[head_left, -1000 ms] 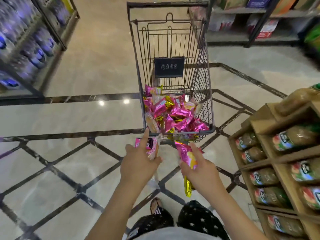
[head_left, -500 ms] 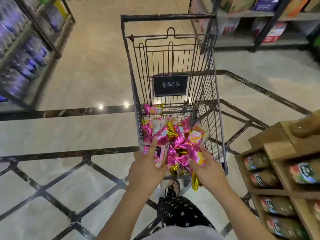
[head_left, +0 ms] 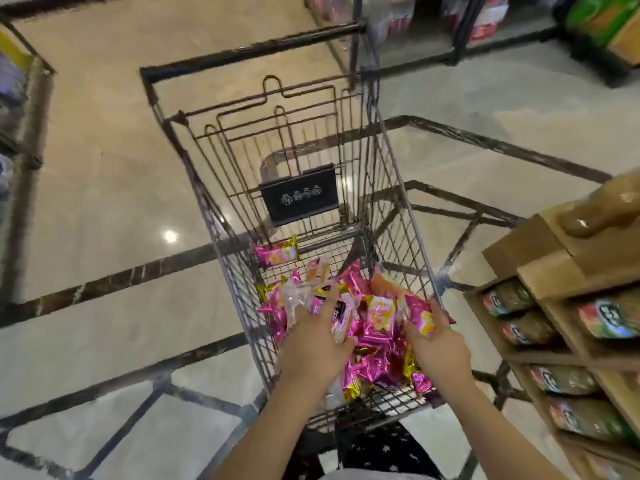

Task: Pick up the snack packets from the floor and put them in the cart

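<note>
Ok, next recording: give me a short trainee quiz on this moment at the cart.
1. True or false: the left hand and the right hand each hold a pink snack packet over the shopping cart.
2. Where is the black placard? A) at the cart's far end B) on the floor C) in the left hand
3. Fill in: the wooden display rack stands on the person's ____ side.

Key: 1 true; 2 A; 3 right.
</note>
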`<state>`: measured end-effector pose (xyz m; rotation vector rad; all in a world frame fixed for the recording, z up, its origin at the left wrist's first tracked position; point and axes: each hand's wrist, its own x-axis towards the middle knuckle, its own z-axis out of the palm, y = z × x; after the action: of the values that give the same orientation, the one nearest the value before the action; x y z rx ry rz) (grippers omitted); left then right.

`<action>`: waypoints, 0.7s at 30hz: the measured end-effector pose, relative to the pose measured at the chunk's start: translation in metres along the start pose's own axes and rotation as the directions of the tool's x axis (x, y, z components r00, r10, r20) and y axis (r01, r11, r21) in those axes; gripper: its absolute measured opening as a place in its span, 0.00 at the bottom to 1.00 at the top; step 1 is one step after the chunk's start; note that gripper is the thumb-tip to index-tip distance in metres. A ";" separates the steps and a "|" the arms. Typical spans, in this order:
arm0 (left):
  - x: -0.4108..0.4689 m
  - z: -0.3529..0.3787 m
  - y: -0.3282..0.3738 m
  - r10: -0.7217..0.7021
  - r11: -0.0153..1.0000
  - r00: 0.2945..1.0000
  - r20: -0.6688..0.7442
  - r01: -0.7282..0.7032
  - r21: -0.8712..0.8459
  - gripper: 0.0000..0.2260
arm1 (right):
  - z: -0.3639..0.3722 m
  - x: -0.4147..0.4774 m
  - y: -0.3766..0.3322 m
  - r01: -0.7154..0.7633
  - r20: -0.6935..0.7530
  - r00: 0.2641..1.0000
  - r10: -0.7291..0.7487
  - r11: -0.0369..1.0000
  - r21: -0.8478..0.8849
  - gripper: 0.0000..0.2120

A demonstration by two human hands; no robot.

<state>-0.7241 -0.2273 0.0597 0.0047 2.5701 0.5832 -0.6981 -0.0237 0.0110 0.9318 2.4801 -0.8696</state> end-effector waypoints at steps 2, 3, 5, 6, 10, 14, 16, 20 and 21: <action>0.014 0.004 0.000 0.067 0.996 0.994 0.086 -0.071 0.045 0.41 | 0.014 -0.004 0.013 -0.108 -0.042 0.993 0.108 0.994 0.008 0.38; 0.020 0.005 -0.001 0.098 0.991 0.987 0.131 -0.108 0.076 0.43 | 0.020 -0.008 0.016 -0.159 -0.051 0.986 0.157 0.987 -0.025 0.39; 0.028 0.005 -0.003 0.131 0.975 0.965 0.227 -0.167 0.148 0.46 | 0.027 -0.018 0.017 -0.276 -0.015 0.961 0.275 0.958 -0.085 0.41; 0.032 0.004 -0.006 0.145 0.962 0.953 0.268 -0.199 0.185 0.47 | 0.031 -0.024 0.017 -0.331 0.005 0.943 0.333 0.940 -0.084 0.43; 0.044 -0.003 -0.022 0.254 0.895 0.910 0.329 -0.350 0.277 0.44 | 0.048 -0.050 0.018 -0.450 -0.071 0.892 0.446 0.891 -0.051 0.45; 0.046 -0.002 -0.032 0.357 0.751 0.827 0.434 -0.531 0.393 0.40 | 0.077 -0.098 0.019 -0.545 -0.120 0.821 0.558 0.829 0.122 0.39; 0.038 0.004 -0.028 0.411 0.675 0.757 0.508 -0.627 0.389 0.38 | 0.089 -0.126 0.027 -0.625 -0.117 0.755 0.645 0.762 0.170 0.39; 0.003 0.030 -0.007 0.499 0.465 0.580 0.644 -0.806 0.367 0.36 | 0.103 -0.190 0.051 -0.747 -0.107 0.611 0.784 0.616 0.251 0.37; -0.009 0.038 -0.001 0.516 0.397 0.525 0.677 -0.846 0.354 0.35 | 0.104 -0.207 0.058 -0.774 -0.106 0.573 0.813 0.579 0.255 0.37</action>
<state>-0.6982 -0.2141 0.0336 1.4114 2.0119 -0.1311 -0.4983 -0.1539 0.0139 2.0808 1.7485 -0.6706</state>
